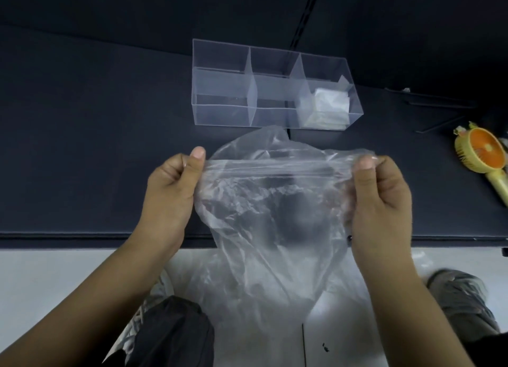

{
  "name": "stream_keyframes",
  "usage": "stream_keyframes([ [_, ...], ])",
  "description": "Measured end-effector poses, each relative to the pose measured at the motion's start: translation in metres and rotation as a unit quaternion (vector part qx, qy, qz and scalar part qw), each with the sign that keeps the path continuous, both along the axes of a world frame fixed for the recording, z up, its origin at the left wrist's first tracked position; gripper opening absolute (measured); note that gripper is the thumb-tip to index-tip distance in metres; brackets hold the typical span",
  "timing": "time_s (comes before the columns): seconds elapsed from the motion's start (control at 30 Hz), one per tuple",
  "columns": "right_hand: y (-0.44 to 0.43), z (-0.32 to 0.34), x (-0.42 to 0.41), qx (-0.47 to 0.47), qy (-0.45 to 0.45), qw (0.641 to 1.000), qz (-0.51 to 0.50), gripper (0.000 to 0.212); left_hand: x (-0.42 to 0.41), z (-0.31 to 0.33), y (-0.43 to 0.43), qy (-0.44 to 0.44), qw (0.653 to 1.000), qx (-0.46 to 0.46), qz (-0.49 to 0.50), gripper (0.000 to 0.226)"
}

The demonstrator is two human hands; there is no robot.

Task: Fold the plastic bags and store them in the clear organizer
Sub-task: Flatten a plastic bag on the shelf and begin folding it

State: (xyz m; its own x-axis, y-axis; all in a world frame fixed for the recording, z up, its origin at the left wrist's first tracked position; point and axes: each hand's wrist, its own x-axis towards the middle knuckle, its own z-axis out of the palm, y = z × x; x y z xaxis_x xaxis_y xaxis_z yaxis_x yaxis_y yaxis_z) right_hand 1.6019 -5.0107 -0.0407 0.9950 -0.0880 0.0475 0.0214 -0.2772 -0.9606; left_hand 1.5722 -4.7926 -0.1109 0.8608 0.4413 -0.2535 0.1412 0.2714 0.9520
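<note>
Plastic bag (pixel 264 215): held up over the near edge of the worktop (pixel 82 152), top edge pulled taut, rest hung crumpled and puffy toward the floor (pixel 68 270).
Left hand (pixel 170 190): fingers (pixel 197 157) pinched tight on the left corner.
Right hand (pixel 382 198): clamped on the right corner, film bunched in the grip.
Clear organizer (pixel 272 86): sat further back, apart from the bag, folded bags (pixel 327 105) only in the right-end compartment.
Slip risk: looked real, slick film plus a harder pull.
Fold risk: trapped air and wrinkles, probably meant a lopsided fold unless flattened first.
Snag risk: hanging tail against the worktop edge, maybe.
</note>
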Motion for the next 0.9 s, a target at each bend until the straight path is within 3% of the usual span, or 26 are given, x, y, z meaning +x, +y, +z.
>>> stream_keyframes([
  [0.13, 0.0, -0.001, 0.01, 0.064, 0.065, 0.995, -0.036, 0.035, -0.001, -0.002, 0.003, 0.04, 0.999, 0.025, -0.02, 0.07],
  [0.33, -0.027, -0.003, 0.017, 0.041, 0.259, 0.954, 0.143, 0.041, -0.007, -0.01, 0.011, 0.07, 0.994, 0.072, -0.044, 0.072],
  [0.43, -0.036, -0.007, 0.021, 0.054, 0.255, 0.947, 0.189, 0.06, -0.006, -0.01, 0.016, 0.05, 0.994, 0.088, -0.038, 0.063],
  [0.53, -0.036, -0.01, 0.027, 0.08, 0.244, 0.943, 0.211, 0.05, -0.004, -0.006, 0.019, 0.021, 0.993, 0.112, -0.022, 0.036],
  [0.63, -0.034, -0.01, 0.033, 0.055, 0.211, 0.952, 0.217, 0.037, -0.002, -0.004, 0.019, -0.016, 0.994, 0.11, -0.018, 0.028],
  [0.73, -0.035, -0.009, 0.036, 0.064, 0.158, 0.965, 0.198, 0.026, -0.001, -0.002, 0.02, -0.043, 0.993, 0.106, -0.007, 0.036],
  [0.83, -0.035, -0.008, 0.036, 0.08, 0.102, 0.972, 0.194, 0.033, 0.0, 0.003, 0.022, -0.044, 0.99, 0.136, 0.004, 0.046],
  [0.9, -0.029, -0.007, 0.035, 0.095, 0.08, 0.971, 0.202, 0.026, 0.001, 0.003, 0.018, -0.039, 0.99, 0.137, -0.007, 0.049],
])
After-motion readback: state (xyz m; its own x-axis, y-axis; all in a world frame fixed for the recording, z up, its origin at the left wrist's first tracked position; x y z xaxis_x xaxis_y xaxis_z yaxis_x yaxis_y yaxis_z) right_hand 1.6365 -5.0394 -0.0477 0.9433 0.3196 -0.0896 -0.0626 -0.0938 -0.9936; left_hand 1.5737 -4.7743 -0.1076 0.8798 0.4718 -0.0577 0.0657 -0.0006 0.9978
